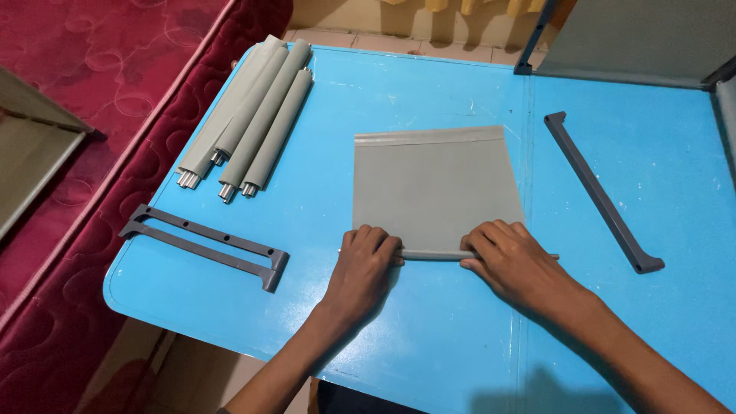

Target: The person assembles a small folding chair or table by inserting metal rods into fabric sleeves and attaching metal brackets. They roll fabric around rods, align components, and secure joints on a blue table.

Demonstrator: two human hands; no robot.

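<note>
A grey fabric sheet (433, 184) lies flat on the blue table (383, 100), its near edge wrapped around a thin rod. My left hand (366, 268) grips the rolled near edge at its left end. My right hand (512, 261) grips the same edge at its right end, where the rod's tip pokes out. Both hands have fingers curled over the roll.
Several rolled grey sheets on metal rods (249, 115) lie at the table's far left. A dark grey double-bar bracket (207, 244) lies near the left front edge. A long dark grey bar (602, 192) lies at the right. A red mattress (92, 92) borders the left side.
</note>
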